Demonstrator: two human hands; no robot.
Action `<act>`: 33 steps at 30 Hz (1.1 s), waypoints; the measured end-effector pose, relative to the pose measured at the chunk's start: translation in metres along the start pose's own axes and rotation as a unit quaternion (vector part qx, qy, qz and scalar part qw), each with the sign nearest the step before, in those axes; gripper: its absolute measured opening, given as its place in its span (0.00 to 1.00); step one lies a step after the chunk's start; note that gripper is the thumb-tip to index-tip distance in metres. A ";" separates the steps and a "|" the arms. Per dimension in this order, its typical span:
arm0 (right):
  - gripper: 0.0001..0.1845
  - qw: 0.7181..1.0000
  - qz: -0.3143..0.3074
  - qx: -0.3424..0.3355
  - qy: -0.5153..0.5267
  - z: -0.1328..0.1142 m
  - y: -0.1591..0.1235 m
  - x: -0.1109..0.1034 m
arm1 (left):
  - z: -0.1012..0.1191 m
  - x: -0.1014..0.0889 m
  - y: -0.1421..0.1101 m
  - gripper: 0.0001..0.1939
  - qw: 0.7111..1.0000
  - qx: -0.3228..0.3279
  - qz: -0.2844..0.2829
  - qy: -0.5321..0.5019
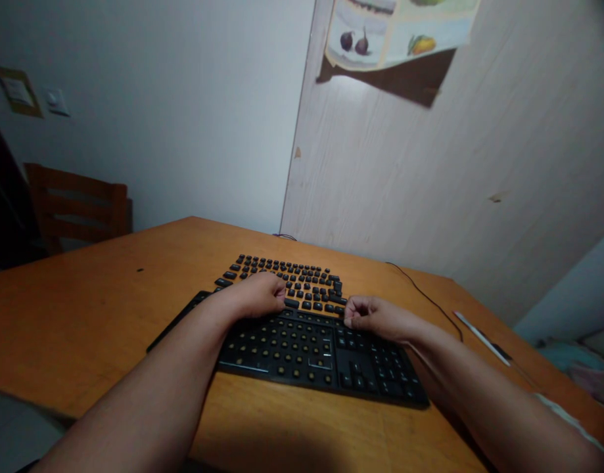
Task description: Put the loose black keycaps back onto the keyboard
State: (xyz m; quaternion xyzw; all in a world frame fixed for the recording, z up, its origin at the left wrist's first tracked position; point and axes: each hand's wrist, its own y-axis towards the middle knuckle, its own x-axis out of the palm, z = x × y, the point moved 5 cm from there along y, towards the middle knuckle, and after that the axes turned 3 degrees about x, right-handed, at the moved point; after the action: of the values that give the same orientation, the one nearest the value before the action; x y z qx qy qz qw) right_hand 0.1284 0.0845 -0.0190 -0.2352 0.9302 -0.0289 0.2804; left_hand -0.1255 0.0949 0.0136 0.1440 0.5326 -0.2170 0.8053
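A black keyboard [302, 351] lies on the table, its main section stripped of keycaps so the bare key stems show. On its right side the number pad and arrow keys still have their caps. Beyond its far edge, loose black keycaps [302, 279] are laid out in rows. My left hand [265, 293] is closed above the far edge of the keyboard, beside the keycaps. Its fingertips are turned away, so what they hold, if anything, is hidden. My right hand [371, 314] is closed in a pinch at the keyboard's far edge, near the right end of the keycap rows; its fingertips' contents are unclear.
A wooden table [109, 295] carries everything, with a wall behind it. A thin black cable [424, 295] and a white strip-like object [482, 337] lie at the right. One small dark piece [140, 269] rests at the left. A wooden chair [79, 203] stands beyond.
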 end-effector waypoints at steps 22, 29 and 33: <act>0.08 1.000 -0.025 0.011 0.002 -0.006 -0.008 -0.004 | 0.002 -0.001 -0.001 0.06 1.000 -0.002 0.002 -0.016; 0.09 0.999 -0.026 0.022 0.011 -0.002 -0.007 -0.005 | 0.002 0.000 -0.001 0.06 1.000 0.007 0.005 -0.016; 0.09 0.997 -0.034 0.051 0.049 0.004 -0.006 -0.007 | 0.001 0.001 0.000 0.07 1.000 0.003 0.004 -0.012</act>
State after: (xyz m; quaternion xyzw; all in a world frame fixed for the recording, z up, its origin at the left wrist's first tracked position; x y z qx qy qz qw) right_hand 0.1383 0.0827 -0.0173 -0.2499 0.9317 -0.0977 0.2447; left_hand -0.1241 0.0945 0.0132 0.1463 0.5216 -0.2172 0.8120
